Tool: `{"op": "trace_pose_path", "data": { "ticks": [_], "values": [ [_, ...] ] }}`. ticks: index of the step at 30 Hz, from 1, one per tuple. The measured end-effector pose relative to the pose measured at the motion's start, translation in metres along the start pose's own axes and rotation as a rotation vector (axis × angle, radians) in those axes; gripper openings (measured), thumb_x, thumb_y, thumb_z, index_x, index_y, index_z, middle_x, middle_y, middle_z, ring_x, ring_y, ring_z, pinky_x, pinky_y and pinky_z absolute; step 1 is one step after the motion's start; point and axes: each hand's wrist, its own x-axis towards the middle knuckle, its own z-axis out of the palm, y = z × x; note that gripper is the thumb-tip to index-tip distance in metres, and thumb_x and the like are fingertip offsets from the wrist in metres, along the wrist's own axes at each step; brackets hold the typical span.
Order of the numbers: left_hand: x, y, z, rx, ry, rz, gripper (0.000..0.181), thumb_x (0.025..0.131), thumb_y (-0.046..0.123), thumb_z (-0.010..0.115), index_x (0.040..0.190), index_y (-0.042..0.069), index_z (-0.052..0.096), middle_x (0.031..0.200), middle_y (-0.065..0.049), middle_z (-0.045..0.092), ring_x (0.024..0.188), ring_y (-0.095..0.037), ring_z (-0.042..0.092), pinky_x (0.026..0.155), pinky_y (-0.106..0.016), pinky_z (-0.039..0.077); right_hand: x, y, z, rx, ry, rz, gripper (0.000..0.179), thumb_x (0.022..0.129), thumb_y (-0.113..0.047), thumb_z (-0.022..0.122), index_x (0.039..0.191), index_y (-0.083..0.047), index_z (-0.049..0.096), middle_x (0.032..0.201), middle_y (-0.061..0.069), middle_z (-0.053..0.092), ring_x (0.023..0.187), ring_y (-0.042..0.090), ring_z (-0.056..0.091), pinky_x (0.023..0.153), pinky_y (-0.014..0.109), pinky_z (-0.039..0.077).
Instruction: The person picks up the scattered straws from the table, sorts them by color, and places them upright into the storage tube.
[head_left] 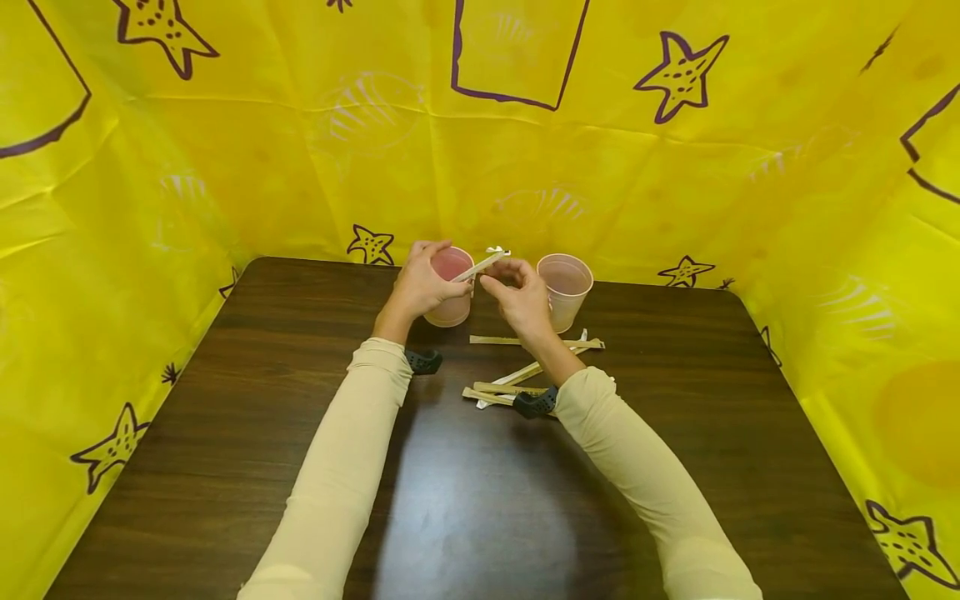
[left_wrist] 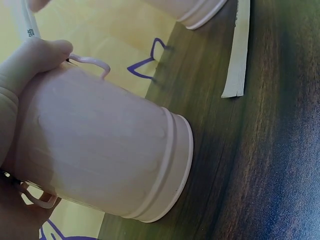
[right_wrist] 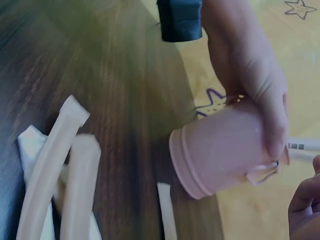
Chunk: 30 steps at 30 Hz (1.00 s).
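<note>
A small pink bucket (head_left: pixel 448 312) with looped ears at its rim is gripped by my left hand (head_left: pixel 422 286), its thumb pressing the near side. In the left wrist view the bucket (left_wrist: pixel 105 145) looks tilted. Paper-wrapped straws (head_left: pixel 482 267) lean out of its mouth to the right; the printed wrapper (right_wrist: pixel 300 146) shows in the right wrist view. My right hand (head_left: pixel 522 302) is close beside the straws' upper ends, fingers loosely bent, with nothing visible between thumb and fingers. A second pink bucket (head_left: pixel 566 287) stands just right of that hand, partly behind it.
Several wrapped straws (head_left: pixel 532 368) lie loosely crossed on the dark wooden table (head_left: pixel 300 367), partly under my right wrist. One straw (head_left: pixel 495 340) lies crosswise nearer the buckets. A yellow patterned cloth (head_left: pixel 270 167) surrounds the table's back and sides. Black bands (head_left: pixel 425 361) sit on both wrists.
</note>
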Motion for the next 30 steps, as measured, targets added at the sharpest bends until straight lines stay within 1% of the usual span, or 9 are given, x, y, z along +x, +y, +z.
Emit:
{"op": "trace_pose_path", "data": {
  "ticks": [4, 8, 11, 16, 17, 20, 23, 26, 30],
  "values": [
    [-0.001, 0.000, 0.000, -0.004, -0.004, -0.009, 0.096, 0.068, 0.038, 0.092, 0.151, 0.014, 0.049, 0.145, -0.009, 0.041, 0.122, -0.032, 0.055, 0.105, -0.051, 0.047, -0.004, 0.005, -0.010, -0.013, -0.020, -0.008, 0.032, 0.092, -0.008, 0.075, 0.120, -0.001, 0.062, 0.108, 0.007, 0.070, 0.051, 0.002, 0.045, 0.049, 0.016, 0.037],
    [-0.001, 0.000, -0.001, -0.007, -0.004, -0.013, 0.095, 0.069, 0.037, 0.092, 0.151, 0.015, 0.049, 0.146, -0.009, 0.041, 0.122, -0.032, 0.054, 0.106, -0.051, 0.047, -0.010, 0.005, -0.024, -0.122, -0.049, -0.034, 0.032, 0.092, -0.009, 0.075, 0.120, 0.002, 0.063, 0.115, 0.020, 0.071, 0.055, 0.002, 0.050, 0.052, 0.016, 0.043],
    [0.000, 0.000, -0.001, -0.001, -0.005, -0.013, 0.096, 0.069, 0.037, 0.092, 0.151, 0.014, 0.048, 0.147, -0.010, 0.041, 0.124, -0.033, 0.054, 0.107, -0.052, 0.047, -0.015, 0.003, -0.037, -0.249, -0.089, -0.043, 0.033, 0.092, -0.012, 0.075, 0.119, 0.003, 0.064, 0.114, 0.020, 0.072, 0.066, 0.002, 0.056, 0.061, 0.015, 0.046],
    [0.001, 0.000, 0.000, 0.003, -0.008, -0.014, 0.097, 0.068, 0.036, 0.093, 0.151, 0.014, 0.048, 0.148, -0.010, 0.040, 0.126, -0.034, 0.052, 0.108, -0.053, 0.046, -0.027, 0.003, -0.057, -0.453, -0.187, -0.026, 0.032, 0.092, -0.016, 0.076, 0.118, 0.000, 0.067, 0.111, 0.016, 0.073, 0.080, 0.014, 0.064, 0.069, 0.022, 0.049],
    [0.001, 0.000, 0.001, 0.002, -0.007, -0.014, 0.097, 0.068, 0.036, 0.093, 0.151, 0.013, 0.048, 0.147, -0.010, 0.041, 0.126, -0.034, 0.052, 0.108, -0.053, 0.045, -0.030, 0.004, -0.061, -0.486, -0.209, -0.022, 0.031, 0.092, -0.017, 0.076, 0.117, 0.000, 0.068, 0.110, 0.015, 0.074, 0.080, 0.019, 0.065, 0.067, 0.025, 0.049],
    [0.000, 0.000, 0.001, -0.001, -0.009, -0.016, 0.096, 0.069, 0.036, 0.093, 0.151, 0.013, 0.048, 0.147, -0.010, 0.040, 0.126, -0.035, 0.052, 0.108, -0.054, 0.046, -0.039, 0.007, -0.069, -0.559, -0.288, -0.009, 0.030, 0.092, -0.016, 0.076, 0.115, 0.001, 0.069, 0.108, 0.015, 0.075, 0.092, 0.026, 0.069, 0.075, 0.026, 0.051],
    [0.001, -0.001, 0.001, 0.011, -0.013, -0.019, 0.096, 0.069, 0.038, 0.092, 0.151, 0.015, 0.048, 0.147, -0.010, 0.040, 0.126, -0.034, 0.052, 0.108, -0.053, 0.046, -0.048, 0.010, -0.076, -0.635, -0.372, -0.007, 0.032, 0.091, -0.016, 0.076, 0.118, 0.000, 0.070, 0.108, 0.013, 0.076, 0.100, 0.027, 0.070, 0.081, 0.027, 0.052],
    [0.002, -0.001, 0.001, 0.016, -0.013, -0.019, 0.096, 0.069, 0.039, 0.092, 0.151, 0.016, 0.048, 0.148, -0.010, 0.040, 0.127, -0.034, 0.052, 0.108, -0.053, 0.046, -0.056, 0.013, -0.081, -0.713, -0.441, -0.022, 0.032, 0.091, -0.016, 0.077, 0.119, -0.003, 0.071, 0.112, 0.012, 0.076, 0.101, 0.029, 0.070, 0.082, 0.035, 0.054],
    [0.001, 0.001, 0.000, 0.011, -0.014, -0.017, 0.097, 0.068, 0.038, 0.093, 0.151, 0.016, 0.048, 0.147, -0.010, 0.040, 0.127, -0.034, 0.052, 0.109, -0.053, 0.045, -0.064, 0.018, -0.084, -0.814, -0.493, -0.084, 0.028, 0.090, -0.011, 0.075, 0.117, -0.003, 0.072, 0.117, 0.015, 0.075, 0.111, 0.033, 0.069, 0.094, 0.047, 0.055]
  ]
}}
